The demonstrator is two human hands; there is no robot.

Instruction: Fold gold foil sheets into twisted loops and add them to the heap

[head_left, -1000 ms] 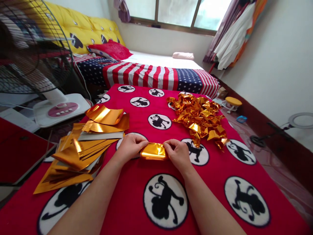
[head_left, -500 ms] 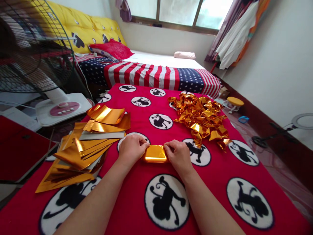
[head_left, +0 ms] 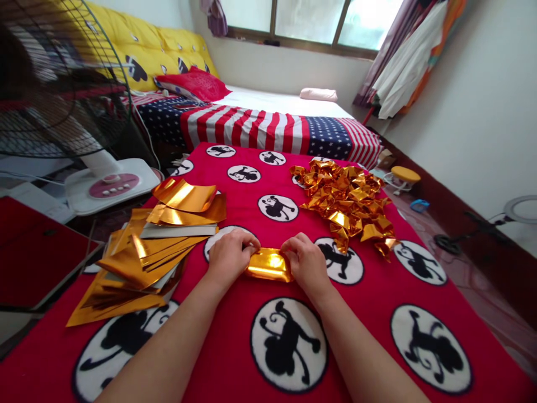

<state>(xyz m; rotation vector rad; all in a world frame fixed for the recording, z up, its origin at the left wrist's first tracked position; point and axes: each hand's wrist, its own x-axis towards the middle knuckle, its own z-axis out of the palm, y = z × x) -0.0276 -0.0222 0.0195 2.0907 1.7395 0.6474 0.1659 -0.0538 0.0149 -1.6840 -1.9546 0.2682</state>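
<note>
A small folded piece of gold foil paper (head_left: pixel 269 265) lies at the middle of the red cloth, between my hands. My left hand (head_left: pixel 232 254) pinches its left end with thumb and fingers. The right end is gripped by my right hand (head_left: pixel 306 260), fingers closed. To the left spreads a loose stack of flat gold foil sheets (head_left: pixel 163 246), some with pale undersides showing. Beyond my right hand sits a heap of folded gold foil pieces (head_left: pixel 348 201).
The red cloth (head_left: pixel 222 341) with round monkey prints covers the table. A fan (head_left: pixel 111 182) stands at the left, near a dark red panel (head_left: pixel 37 252). Behind is a bed (head_left: pixel 268 131); a yellow stool (head_left: pixel 405 173) is on the floor at right.
The view has shifted slightly. Both hands still hold the foil piece; its near edge now looks more slanted, and the right fingers have moved a little along its end.
</note>
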